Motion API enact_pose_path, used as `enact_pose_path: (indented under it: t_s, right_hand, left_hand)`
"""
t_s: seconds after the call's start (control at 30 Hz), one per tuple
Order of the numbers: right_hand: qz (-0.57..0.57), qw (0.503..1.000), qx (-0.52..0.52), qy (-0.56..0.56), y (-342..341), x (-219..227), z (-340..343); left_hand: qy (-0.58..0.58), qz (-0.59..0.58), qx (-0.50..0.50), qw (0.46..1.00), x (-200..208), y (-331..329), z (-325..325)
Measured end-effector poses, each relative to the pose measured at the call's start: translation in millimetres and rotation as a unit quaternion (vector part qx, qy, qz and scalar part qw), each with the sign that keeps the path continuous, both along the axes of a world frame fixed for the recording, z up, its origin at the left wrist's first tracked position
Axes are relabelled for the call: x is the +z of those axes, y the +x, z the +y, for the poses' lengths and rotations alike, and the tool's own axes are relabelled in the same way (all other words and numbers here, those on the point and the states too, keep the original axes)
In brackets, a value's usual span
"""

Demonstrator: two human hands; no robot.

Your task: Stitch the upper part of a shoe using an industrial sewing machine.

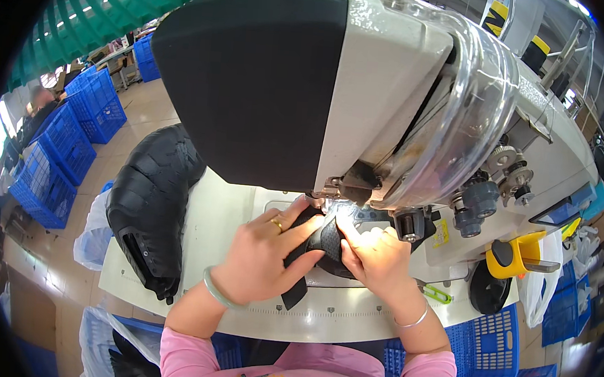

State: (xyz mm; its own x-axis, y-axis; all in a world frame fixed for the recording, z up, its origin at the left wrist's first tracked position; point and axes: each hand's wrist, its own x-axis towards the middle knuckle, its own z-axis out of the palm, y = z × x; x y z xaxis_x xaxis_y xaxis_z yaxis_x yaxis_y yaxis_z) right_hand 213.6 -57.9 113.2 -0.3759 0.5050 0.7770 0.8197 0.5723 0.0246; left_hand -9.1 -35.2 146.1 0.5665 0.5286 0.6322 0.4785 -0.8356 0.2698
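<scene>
A black shoe upper [327, 243], partly covered by my fingers, lies under the lit needle area of a large sewing machine [394, 76]. My left hand [264, 245], with a gold ring and a pale green bangle, grips its left side, index finger reaching close to the presser area and thumb on the near part. From the right, my right hand [375, 257] holds the other edge, its index finger pointing toward the needle. A black strip [294, 294] hangs from the piece below my left hand. The needle tip itself is hidden by the machine head and fingers.
A row of nested black shoe uppers [152, 206] rests on the table's left side. Right of my right hand are green-handled snips [437, 293], a black round dish [489, 288] and a yellow holder [519, 254]. Blue crates [50, 164] stand on the floor.
</scene>
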Motion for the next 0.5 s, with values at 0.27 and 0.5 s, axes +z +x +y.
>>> enact_pose_path:
  t_s: [0.27,0.5]
  right_hand:
    - [-0.016,0.998,-0.003,-0.057,9.9,9.4,3.2]
    - [-0.003,0.999,0.047,-0.028,14.0,19.2,10.4]
  left_hand:
    - [-0.114,-0.099,-0.138,0.979,-13.7,-19.2,24.2]
    - [0.118,0.068,-0.001,0.991,-5.4,-14.5,9.1]
